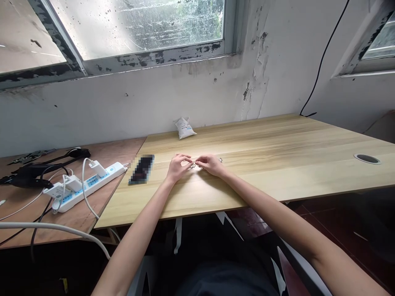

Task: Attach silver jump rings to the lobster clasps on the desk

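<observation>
My left hand [178,167] and my right hand [210,164] lie close together over the middle of a light wooden desk [271,139]. Their fingertips meet on a small silvery metal piece [193,165], perhaps a bit of chain, which is partly hidden by my fingers. A second shiny metal bit [220,160] lies just beyond my right hand. To the left of my left hand rests a phone [142,169] with a blurred screen.
A white sachet [185,128] stands by the wall at the desk's back edge. On a lower plywood table to the left are a white power strip [86,187] with plugged-in chargers and black items [31,174]. The desk has a round cable grommet [367,158] at right.
</observation>
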`<action>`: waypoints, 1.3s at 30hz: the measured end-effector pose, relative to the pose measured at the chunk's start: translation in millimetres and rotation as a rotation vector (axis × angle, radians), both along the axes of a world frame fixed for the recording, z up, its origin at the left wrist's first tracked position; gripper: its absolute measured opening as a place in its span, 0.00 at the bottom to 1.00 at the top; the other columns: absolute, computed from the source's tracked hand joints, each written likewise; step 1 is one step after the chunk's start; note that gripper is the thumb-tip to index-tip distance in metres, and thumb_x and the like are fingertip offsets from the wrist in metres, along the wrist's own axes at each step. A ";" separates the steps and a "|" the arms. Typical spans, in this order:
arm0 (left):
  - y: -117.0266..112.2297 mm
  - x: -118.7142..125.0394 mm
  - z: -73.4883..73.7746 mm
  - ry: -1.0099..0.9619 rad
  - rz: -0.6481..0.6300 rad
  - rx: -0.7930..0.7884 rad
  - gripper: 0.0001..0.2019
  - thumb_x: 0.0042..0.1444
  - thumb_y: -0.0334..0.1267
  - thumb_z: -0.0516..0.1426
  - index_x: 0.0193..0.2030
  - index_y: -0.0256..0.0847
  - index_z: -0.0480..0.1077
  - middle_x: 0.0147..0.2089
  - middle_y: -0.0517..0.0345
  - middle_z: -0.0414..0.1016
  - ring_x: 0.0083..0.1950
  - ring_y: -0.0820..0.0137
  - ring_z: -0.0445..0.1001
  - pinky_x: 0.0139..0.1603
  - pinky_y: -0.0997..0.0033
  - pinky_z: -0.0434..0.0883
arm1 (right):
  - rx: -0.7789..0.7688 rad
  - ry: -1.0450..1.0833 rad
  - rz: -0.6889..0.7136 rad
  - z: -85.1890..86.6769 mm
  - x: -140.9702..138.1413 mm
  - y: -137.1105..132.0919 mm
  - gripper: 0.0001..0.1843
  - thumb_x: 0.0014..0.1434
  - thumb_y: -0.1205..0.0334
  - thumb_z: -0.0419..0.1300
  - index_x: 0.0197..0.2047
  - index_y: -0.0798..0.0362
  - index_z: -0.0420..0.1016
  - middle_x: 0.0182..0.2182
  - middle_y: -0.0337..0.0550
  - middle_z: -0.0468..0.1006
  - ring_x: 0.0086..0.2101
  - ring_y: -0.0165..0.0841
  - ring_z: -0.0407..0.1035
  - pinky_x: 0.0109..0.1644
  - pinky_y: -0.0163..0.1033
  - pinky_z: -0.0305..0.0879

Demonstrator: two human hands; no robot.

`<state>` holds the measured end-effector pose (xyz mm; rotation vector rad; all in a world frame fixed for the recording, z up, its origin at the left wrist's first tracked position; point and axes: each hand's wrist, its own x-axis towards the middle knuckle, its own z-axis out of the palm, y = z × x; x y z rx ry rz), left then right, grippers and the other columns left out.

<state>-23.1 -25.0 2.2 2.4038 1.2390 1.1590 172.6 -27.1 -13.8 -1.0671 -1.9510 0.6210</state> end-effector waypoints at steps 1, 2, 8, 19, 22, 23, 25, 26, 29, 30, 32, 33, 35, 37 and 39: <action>-0.1 0.1 -0.1 0.001 -0.007 0.000 0.03 0.53 0.39 0.63 0.31 0.44 0.78 0.43 0.55 0.80 0.50 0.62 0.71 0.54 0.57 0.68 | 0.004 -0.015 -0.010 -0.4 0.0 0.3 0.12 0.60 0.57 0.60 0.37 0.56 0.80 0.27 0.43 0.81 0.28 0.30 0.72 0.32 0.32 0.63; -0.2 0.2 -0.3 0.001 -0.014 -0.001 0.03 0.52 0.39 0.64 0.32 0.44 0.78 0.44 0.55 0.79 0.51 0.61 0.71 0.55 0.57 0.68 | 0.010 -0.033 -0.022 -0.7 -0.1 0.5 0.12 0.61 0.58 0.59 0.37 0.56 0.80 0.28 0.42 0.81 0.28 0.30 0.72 0.32 0.32 0.63; -0.4 0.4 -0.3 -0.017 -0.028 -0.007 0.02 0.52 0.39 0.65 0.32 0.45 0.77 0.50 0.55 0.76 0.57 0.61 0.68 0.60 0.54 0.66 | 0.109 -0.161 -0.111 -0.7 -2.9 -0.4 0.11 0.61 0.58 0.60 0.43 0.53 0.80 0.40 0.49 0.79 0.42 0.37 0.71 0.48 0.41 0.63; -0.2 4.1 1.6 -0.053 0.013 0.011 0.02 0.53 0.38 0.64 0.32 0.44 0.77 0.58 0.53 0.72 0.69 0.58 0.57 0.68 0.47 0.56 | 0.202 -0.285 -0.100 -5.8 -11.9 -5.0 0.12 0.60 0.55 0.62 0.46 0.46 0.80 0.57 0.49 0.71 0.59 0.46 0.58 0.59 0.56 0.53; 0.1 4.3 2.2 -0.052 0.024 0.023 0.03 0.53 0.39 0.64 0.31 0.44 0.77 0.59 0.53 0.72 0.70 0.58 0.56 0.70 0.44 0.51 | 0.203 -0.290 -0.071 -4.7 -13.1 -5.6 0.13 0.57 0.53 0.65 0.45 0.44 0.80 0.58 0.47 0.71 0.62 0.47 0.54 0.62 0.57 0.50; 0.3 4.3 2.1 -0.054 0.027 0.026 0.03 0.53 0.39 0.64 0.31 0.44 0.77 0.59 0.53 0.72 0.70 0.58 0.55 0.70 0.43 0.48 | 0.202 -0.288 -0.075 -4.4 -13.3 -5.7 0.12 0.57 0.53 0.64 0.45 0.45 0.80 0.58 0.47 0.71 0.63 0.47 0.54 0.62 0.58 0.50; 0.8 4.3 1.7 -0.053 0.030 0.025 0.03 0.53 0.39 0.64 0.31 0.44 0.77 0.60 0.54 0.71 0.71 0.58 0.54 0.71 0.42 0.45 | 0.200 -0.278 -0.099 -4.5 -13.7 -5.3 0.10 0.60 0.54 0.62 0.42 0.45 0.81 0.57 0.48 0.72 0.63 0.48 0.54 0.62 0.59 0.49; 1.0 4.3 1.5 -0.049 0.031 0.023 0.03 0.53 0.38 0.64 0.31 0.44 0.77 0.60 0.54 0.71 0.71 0.58 0.54 0.71 0.41 0.44 | 0.200 -0.273 -0.114 -4.9 -13.8 -4.9 0.10 0.61 0.55 0.61 0.42 0.45 0.81 0.57 0.48 0.72 0.63 0.48 0.54 0.62 0.60 0.49; 1.1 4.5 1.0 -0.032 0.037 0.026 0.02 0.53 0.38 0.64 0.31 0.45 0.77 0.61 0.54 0.70 0.72 0.57 0.53 0.71 0.39 0.43 | 0.206 -0.263 -0.148 -7.0 -14.0 -3.0 0.09 0.61 0.55 0.61 0.42 0.46 0.81 0.56 0.48 0.73 0.62 0.48 0.54 0.62 0.61 0.48; 0.8 4.8 1.1 -0.028 0.037 0.030 0.02 0.53 0.38 0.64 0.31 0.45 0.77 0.61 0.54 0.70 0.72 0.57 0.53 0.71 0.39 0.43 | 0.209 -0.263 -0.153 -7.9 -14.1 -2.2 0.09 0.60 0.55 0.61 0.42 0.46 0.81 0.56 0.48 0.73 0.62 0.48 0.54 0.62 0.61 0.48; -0.2 5.7 1.6 -0.029 0.031 0.038 0.03 0.53 0.39 0.64 0.32 0.44 0.77 0.62 0.54 0.70 0.72 0.57 0.53 0.71 0.38 0.42 | 0.217 -0.266 -0.157 -9.6 -14.5 -1.0 0.10 0.60 0.56 0.62 0.43 0.46 0.81 0.56 0.48 0.72 0.62 0.48 0.55 0.62 0.62 0.48; -0.8 6.3 2.0 -0.030 0.025 0.042 0.03 0.53 0.39 0.64 0.32 0.44 0.77 0.62 0.53 0.70 0.72 0.57 0.53 0.71 0.38 0.42 | 0.221 -0.269 -0.156 -10.4 -14.7 -0.6 0.10 0.60 0.56 0.61 0.44 0.46 0.80 0.56 0.48 0.73 0.62 0.48 0.55 0.62 0.62 0.48; -1.9 7.6 2.5 -0.022 0.016 0.056 0.03 0.54 0.39 0.63 0.32 0.44 0.77 0.62 0.54 0.69 0.72 0.58 0.52 0.71 0.39 0.41 | 0.228 -0.274 -0.152 -11.3 -15.0 -0.1 0.11 0.61 0.58 0.60 0.45 0.46 0.80 0.56 0.48 0.73 0.62 0.47 0.56 0.61 0.61 0.49; -2.5 8.5 2.8 0.005 0.017 0.086 0.04 0.55 0.39 0.63 0.32 0.44 0.77 0.63 0.54 0.69 0.72 0.58 0.51 0.71 0.39 0.41 | 0.236 -0.279 -0.147 -11.7 -15.2 0.0 0.10 0.62 0.59 0.60 0.46 0.46 0.80 0.55 0.47 0.74 0.61 0.47 0.56 0.61 0.61 0.49; -2.4 8.4 2.9 0.029 0.029 0.123 0.05 0.56 0.40 0.62 0.31 0.43 0.76 0.62 0.54 0.70 0.72 0.58 0.52 0.71 0.39 0.41 | 0.244 -0.282 -0.144 -11.6 -14.9 0.7 0.09 0.62 0.59 0.59 0.44 0.46 0.80 0.55 0.47 0.74 0.61 0.47 0.57 0.60 0.60 0.50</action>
